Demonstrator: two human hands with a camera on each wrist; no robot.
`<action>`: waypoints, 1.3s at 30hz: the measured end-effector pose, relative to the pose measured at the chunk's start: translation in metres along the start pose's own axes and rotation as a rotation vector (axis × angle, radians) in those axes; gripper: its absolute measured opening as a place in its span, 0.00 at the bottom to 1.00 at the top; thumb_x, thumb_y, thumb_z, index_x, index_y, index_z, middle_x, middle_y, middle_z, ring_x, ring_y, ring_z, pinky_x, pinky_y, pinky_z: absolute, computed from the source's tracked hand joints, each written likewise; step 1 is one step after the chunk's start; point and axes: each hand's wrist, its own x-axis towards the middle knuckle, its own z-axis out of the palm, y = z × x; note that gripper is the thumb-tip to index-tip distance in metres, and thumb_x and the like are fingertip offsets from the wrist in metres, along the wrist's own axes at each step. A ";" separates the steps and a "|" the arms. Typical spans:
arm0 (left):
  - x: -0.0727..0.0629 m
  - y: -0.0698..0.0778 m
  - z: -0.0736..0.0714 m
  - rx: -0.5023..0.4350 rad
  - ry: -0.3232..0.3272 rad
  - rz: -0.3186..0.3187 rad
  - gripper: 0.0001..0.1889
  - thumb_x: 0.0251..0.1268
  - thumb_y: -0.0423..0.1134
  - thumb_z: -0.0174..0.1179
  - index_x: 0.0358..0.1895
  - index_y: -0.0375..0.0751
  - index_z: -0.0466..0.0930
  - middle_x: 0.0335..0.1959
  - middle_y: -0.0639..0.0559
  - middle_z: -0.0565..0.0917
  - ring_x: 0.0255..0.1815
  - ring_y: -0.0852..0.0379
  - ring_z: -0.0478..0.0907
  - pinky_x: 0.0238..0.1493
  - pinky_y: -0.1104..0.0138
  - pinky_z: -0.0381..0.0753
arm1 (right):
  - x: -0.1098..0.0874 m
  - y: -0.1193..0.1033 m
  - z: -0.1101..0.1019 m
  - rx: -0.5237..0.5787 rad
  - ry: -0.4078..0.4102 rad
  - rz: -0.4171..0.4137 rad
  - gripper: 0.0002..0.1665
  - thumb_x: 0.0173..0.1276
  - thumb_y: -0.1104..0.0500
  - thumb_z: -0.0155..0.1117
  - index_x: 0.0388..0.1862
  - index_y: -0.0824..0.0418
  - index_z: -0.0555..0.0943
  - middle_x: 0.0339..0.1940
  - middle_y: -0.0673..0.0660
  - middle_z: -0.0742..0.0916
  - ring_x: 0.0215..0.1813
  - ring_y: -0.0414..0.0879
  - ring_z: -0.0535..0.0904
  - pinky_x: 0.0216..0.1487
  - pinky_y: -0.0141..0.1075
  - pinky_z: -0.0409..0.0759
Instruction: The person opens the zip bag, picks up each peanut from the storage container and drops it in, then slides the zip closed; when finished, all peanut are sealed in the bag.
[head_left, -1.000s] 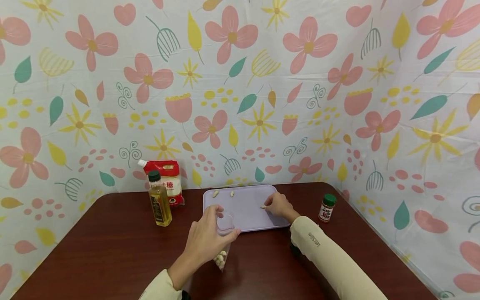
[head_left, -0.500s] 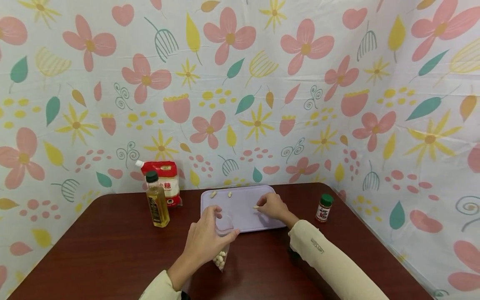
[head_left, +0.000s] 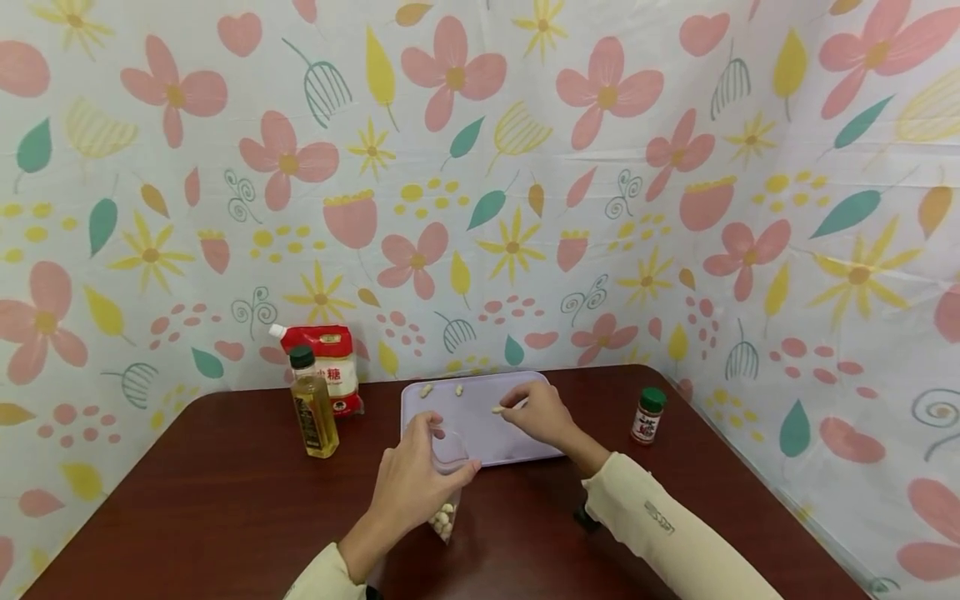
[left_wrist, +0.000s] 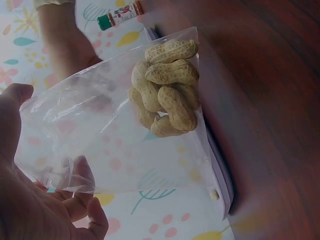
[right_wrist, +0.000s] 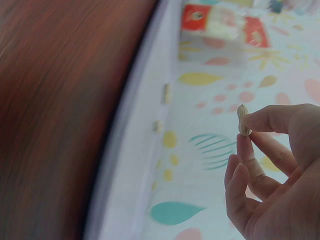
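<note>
My left hand [head_left: 412, 471] grips the top of a clear plastic bag [left_wrist: 95, 130] by its edges, fingers and thumb spread apart at the mouth. Several unshelled peanuts [left_wrist: 170, 75] lie gathered at the bag's bottom. Between thumb and fingertips, my right hand [head_left: 542, 412] pinches a single peanut [right_wrist: 243, 121] above the pale purple tray [head_left: 517, 450], to the right of the bag. Two more peanuts, a left one [head_left: 427, 390] and a right one [head_left: 459, 390], rest near the tray's far edge. The bag's mouth overlaps the tray's near left corner in the head view.
An oil bottle [head_left: 314, 412] with a dark cap stands left of the tray, in front of a red and white sugar pouch [head_left: 343, 375]. On the right is a green-lidded spice jar [head_left: 648, 417]. A floral curtain [head_left: 480, 208] hangs behind the dark wooden table [head_left: 225, 483].
My right hand has moved left over the tray toward the bag, carrying the pinched peanut. The left hand holds the bag in nearly the same place.
</note>
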 end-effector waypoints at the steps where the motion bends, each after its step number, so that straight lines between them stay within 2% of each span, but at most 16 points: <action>1: 0.000 0.000 0.001 0.002 0.000 0.007 0.40 0.49 0.69 0.68 0.59 0.47 0.68 0.45 0.59 0.79 0.22 0.64 0.69 0.33 0.63 0.70 | -0.003 -0.004 -0.001 0.015 0.005 -0.015 0.03 0.59 0.60 0.74 0.32 0.57 0.89 0.31 0.48 0.88 0.24 0.40 0.81 0.24 0.36 0.76; 7: 0.000 -0.001 0.002 0.032 0.033 0.053 0.39 0.50 0.67 0.68 0.58 0.46 0.69 0.43 0.58 0.79 0.30 0.62 0.75 0.38 0.59 0.73 | -0.015 -0.028 -0.008 0.087 0.017 -0.119 0.05 0.61 0.59 0.73 0.32 0.60 0.88 0.33 0.51 0.88 0.24 0.39 0.80 0.24 0.36 0.76; 12: 0.002 0.001 0.000 0.041 0.027 0.061 0.38 0.50 0.67 0.68 0.57 0.47 0.69 0.44 0.58 0.79 0.30 0.64 0.74 0.38 0.59 0.72 | -0.024 -0.050 -0.016 0.125 0.024 -0.212 0.04 0.61 0.58 0.73 0.31 0.58 0.89 0.32 0.49 0.88 0.23 0.41 0.79 0.22 0.35 0.75; 19: 0.003 0.005 -0.001 0.037 0.003 0.051 0.38 0.50 0.67 0.69 0.57 0.47 0.69 0.44 0.56 0.79 0.29 0.65 0.72 0.37 0.60 0.71 | -0.039 -0.074 -0.019 0.159 0.014 -0.329 0.02 0.59 0.63 0.72 0.32 0.60 0.88 0.33 0.49 0.89 0.28 0.43 0.82 0.26 0.34 0.78; 23: 0.002 0.006 -0.001 0.036 0.003 0.053 0.37 0.50 0.66 0.69 0.57 0.46 0.69 0.44 0.57 0.79 0.28 0.66 0.71 0.37 0.60 0.71 | -0.045 -0.083 -0.018 0.186 -0.005 -0.347 0.02 0.59 0.64 0.71 0.32 0.59 0.88 0.32 0.49 0.89 0.30 0.44 0.82 0.28 0.34 0.79; 29: 0.001 0.004 -0.001 0.039 0.017 0.049 0.36 0.50 0.64 0.70 0.56 0.46 0.69 0.43 0.57 0.78 0.26 0.66 0.70 0.36 0.60 0.71 | -0.047 -0.088 -0.015 0.207 -0.044 -0.360 0.03 0.61 0.58 0.74 0.33 0.57 0.88 0.33 0.48 0.88 0.31 0.44 0.82 0.31 0.34 0.80; 35: 0.000 0.003 -0.004 0.035 0.006 0.038 0.37 0.50 0.66 0.68 0.56 0.46 0.69 0.43 0.58 0.78 0.28 0.65 0.71 0.35 0.61 0.71 | -0.040 -0.080 -0.009 0.210 -0.048 -0.307 0.04 0.63 0.60 0.71 0.36 0.58 0.88 0.35 0.50 0.89 0.30 0.46 0.82 0.28 0.34 0.79; 39: 0.000 0.003 -0.004 0.034 0.005 0.037 0.37 0.50 0.66 0.68 0.56 0.47 0.69 0.43 0.58 0.78 0.26 0.65 0.70 0.35 0.62 0.70 | -0.030 -0.068 0.000 0.192 -0.042 -0.288 0.04 0.63 0.62 0.70 0.37 0.58 0.88 0.34 0.50 0.89 0.32 0.45 0.83 0.32 0.34 0.80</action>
